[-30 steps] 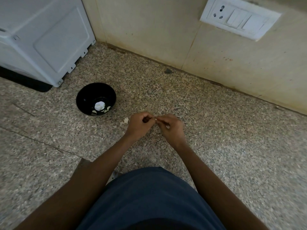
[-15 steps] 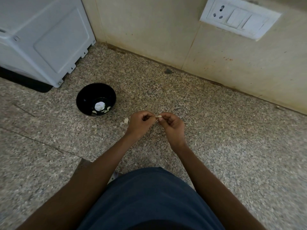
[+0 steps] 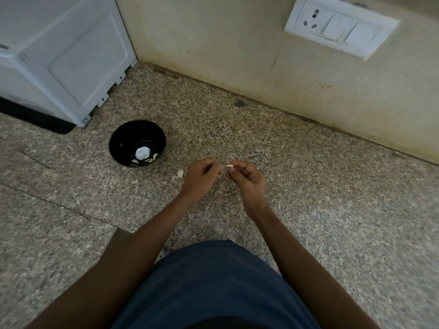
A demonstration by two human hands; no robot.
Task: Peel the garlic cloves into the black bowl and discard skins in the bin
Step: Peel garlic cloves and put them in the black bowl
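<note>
My hands have drawn apart since half a second ago, when their fingertips met over one small pale piece. Now a gap shows between them, and the garlic clove (image 3: 229, 166) sits pinched at the fingertips of my right hand (image 3: 247, 180), its pale tip poking out toward the left. My left hand (image 3: 200, 178) is curled with thumb and fingers pressed together; I think a scrap of skin is caught there, but it is too small for me to be sure, so I cannot say whether that hand holds anything. I read the separation as a strip of skin having come away, which would put this clove close to bare.

The clove rides above the speckled stone counter (image 3: 308, 186), clear of the surface, and the black bowl (image 3: 123, 141) stands well off to my left, beyond the left hand, so the right hand must cross over to drop it in. The bowl already holds several peeled cloves (image 3: 152, 158) and a larger white piece (image 3: 142, 152). A loose bit of skin (image 3: 180, 172) lies on the counter just beside my left hand. No bin shows in this view, so the skins have nowhere visible to go yet.
</note>
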